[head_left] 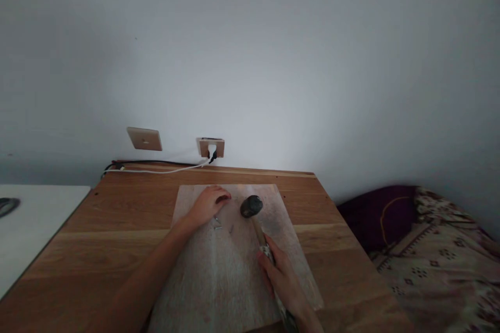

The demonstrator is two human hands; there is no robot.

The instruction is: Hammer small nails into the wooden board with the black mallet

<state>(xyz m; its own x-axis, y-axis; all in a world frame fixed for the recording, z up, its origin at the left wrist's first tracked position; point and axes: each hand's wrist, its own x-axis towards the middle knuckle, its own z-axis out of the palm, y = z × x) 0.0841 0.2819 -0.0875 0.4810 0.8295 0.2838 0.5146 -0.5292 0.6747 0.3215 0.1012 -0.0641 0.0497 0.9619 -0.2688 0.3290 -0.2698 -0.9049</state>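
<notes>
My right hand [279, 270] is wrapped round the handle of a mallet. The mallet's black head [251, 206] is over the pale wooden board [234, 281], right of my left hand. My left hand [210, 204] rests at the far part of the board with its fingers bent inward and closed; anything between the fingertips is hidden. Just below that hand lie a few small metal pieces [217, 228] that look like nails or screws, too small to tell.
The board lies on a brown wooden table [336, 265] against a white wall. At the back, a white cable [167, 171] runs from a plug in the wall socket [219, 148]. A white surface [39, 229] stands left; a patterned cloth [441, 260] lies right.
</notes>
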